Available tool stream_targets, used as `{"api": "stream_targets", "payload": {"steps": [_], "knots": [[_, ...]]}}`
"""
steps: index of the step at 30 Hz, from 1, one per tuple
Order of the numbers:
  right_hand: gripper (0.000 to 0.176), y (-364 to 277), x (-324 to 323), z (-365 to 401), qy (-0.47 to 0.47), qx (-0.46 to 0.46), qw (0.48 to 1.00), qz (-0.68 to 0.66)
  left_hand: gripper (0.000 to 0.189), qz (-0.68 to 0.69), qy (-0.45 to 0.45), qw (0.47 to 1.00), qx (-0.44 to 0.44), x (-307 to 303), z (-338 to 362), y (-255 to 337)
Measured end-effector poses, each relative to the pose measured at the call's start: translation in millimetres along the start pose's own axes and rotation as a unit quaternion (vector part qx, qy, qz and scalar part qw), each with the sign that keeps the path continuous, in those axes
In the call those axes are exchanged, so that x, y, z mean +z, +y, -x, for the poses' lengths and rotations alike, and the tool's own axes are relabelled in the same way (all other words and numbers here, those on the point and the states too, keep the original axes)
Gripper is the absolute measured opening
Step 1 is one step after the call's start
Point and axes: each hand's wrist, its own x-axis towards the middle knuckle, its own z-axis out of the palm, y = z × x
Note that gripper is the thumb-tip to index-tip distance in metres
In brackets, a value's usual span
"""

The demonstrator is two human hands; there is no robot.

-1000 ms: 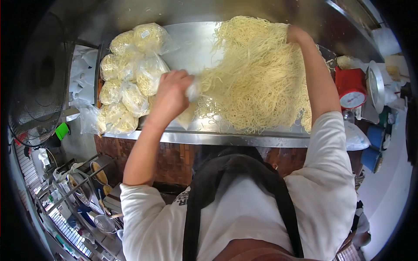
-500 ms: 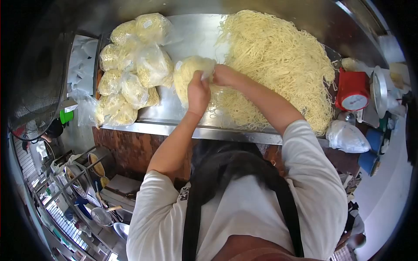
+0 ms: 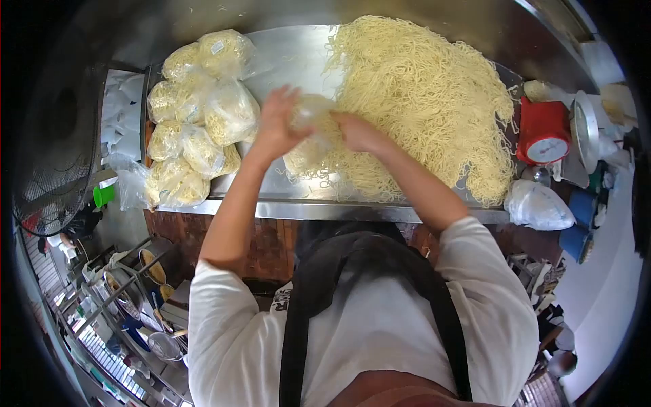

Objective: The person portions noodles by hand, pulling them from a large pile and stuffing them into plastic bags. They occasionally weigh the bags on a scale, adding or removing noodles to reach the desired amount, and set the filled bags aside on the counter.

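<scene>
A clear plastic bag of noodles (image 3: pixel 308 152), smeared by motion, is between my two hands over the metal table. At its left side my left hand (image 3: pixel 277 125) is open, fingers spread and somewhat blurred. My right hand (image 3: pixel 358 131) is closed at the bag's upper right edge, apparently pinching the plastic; its fingertips are partly hidden. To the right, a large heap of loose yellow noodles (image 3: pixel 420 102) spreads over the table and reaches under my right forearm. Several filled noodle bags (image 3: pixel 230 112) are piled to the left of my left hand.
The metal table (image 3: pixel 291 47) has a raised front edge. A red scale (image 3: pixel 544 129) stands at the far right, with a white plastic bag (image 3: pixel 539 205) in front of it. Racks with strainers (image 3: pixel 163 344) are at lower left. Another person (image 3: pixel 561 339) is partly visible at lower right.
My left hand has let go of the bag and moved left and up, its fingers spreading. The bag and my right hand have shifted slightly, the right hand a little to the right.
</scene>
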Motion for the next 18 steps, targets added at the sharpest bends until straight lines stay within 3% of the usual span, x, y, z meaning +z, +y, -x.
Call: {"api": "stream_targets", "payload": {"steps": [1,4,5,7,8,10,11,13,14,16,17,18], "knots": [[0.049,-0.6,6.9,-3.1,-0.016,0.072,0.995,-0.066,0.052,-0.03,-0.047,0.997,0.046,21.5,-6.4,6.8],[0.053,35.4,20.9,-19.9,-0.091,0.097,0.927,-0.351,0.065,-0.131,-0.166,0.974,0.083,74.8,-11.3,-6.2],[0.055,33.3,15.1,-8.4,-0.078,0.058,0.912,-0.397,0.069,-0.164,-0.202,0.962,0.08,89.2,-11.4,-14.2],[0.058,13.0,-7.4,26.7,-0.045,-0.02,0.873,-0.485,0.064,-0.17,-0.339,0.925,-0.011,108.2,-20.0,-31.9],[0.061,8.5,-10.7,33.2,-0.022,0.001,0.938,-0.345,0.062,-0.173,-0.402,0.897,-0.061,109.3,-20.5,-37.4],[0.067,1.9,-20.3,39.0,0.033,0.039,0.998,-0.045,0.056,-0.068,-0.353,0.927,-0.105,72.6,-17.7,-30.6],[0.069,-5.3,-20.5,43.7,0.114,-0.002,0.991,0.069,0.052,-0.014,-0.33,0.936,-0.123,48.3,-15.0,-20.5],[0.073,-26.2,-14.2,44.1,0.264,-0.081,0.916,0.29,0.05,0.04,-0.28,0.947,-0.154,-5.6,-12.6,4.7],[0.071,-34.1,-12.2,38.3,0.287,-0.112,0.908,0.286,0.049,0.066,-0.256,0.949,-0.172,-24.2,-5.3,12.6],[0.066,-40.5,-18.0,18.5,0.333,-0.176,0.882,0.282,0.048,0.112,-0.193,0.968,-0.115,-39.3,7.7,15.5],[0.062,-29.8,-18.3,6.3,0.309,-0.174,0.909,0.219,0.047,0.138,-0.16,0.974,-0.087,-44.6,15.1,19.7],[0.058,-12.8,-16.0,-10.3,0.282,-0.172,0.931,0.155,0.043,0.157,-0.16,0.964,-0.144,-63.7,11.5,42.8]]}}
